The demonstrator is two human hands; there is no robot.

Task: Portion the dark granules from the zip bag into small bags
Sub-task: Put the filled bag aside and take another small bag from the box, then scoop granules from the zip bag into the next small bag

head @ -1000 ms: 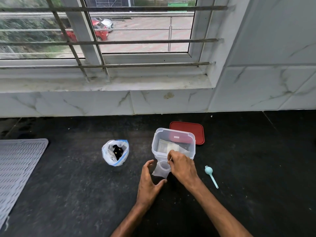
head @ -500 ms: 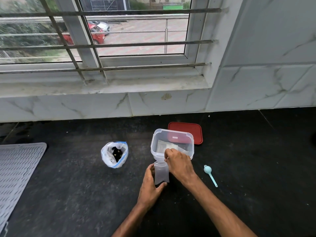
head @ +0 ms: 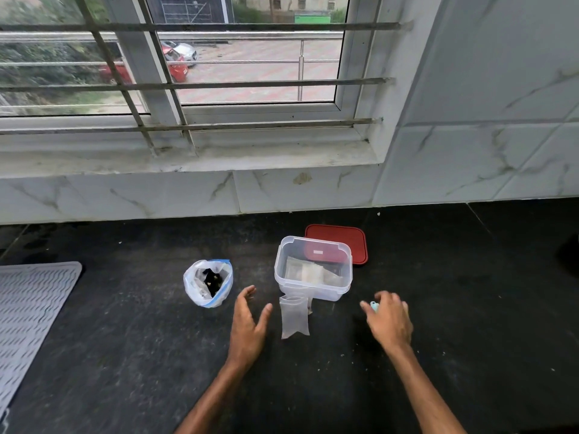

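Left hand (head: 249, 324): released, fingers spread, empty, beside the small bag (head: 294, 317).
Right hand (head: 388, 321): over the blue scoop (head: 373, 306); grasp unclear.
Zip bag (head: 208, 283): ten o'clock of the small bag, mouth open.
Tip: pinch the scoop's handle, keep the bowl level.

The right hand (head: 390, 321) covers nearly all of a pale blue scoop (head: 374, 306); only a sliver shows by the fingers. Whether the hand grips it cannot be told. The clear box (head: 313, 296) hides part of the red lid (head: 351, 242) behind it. Packets inside the box are too blurred to identify. The grey mat (head: 28, 311) is cut off at the left edge
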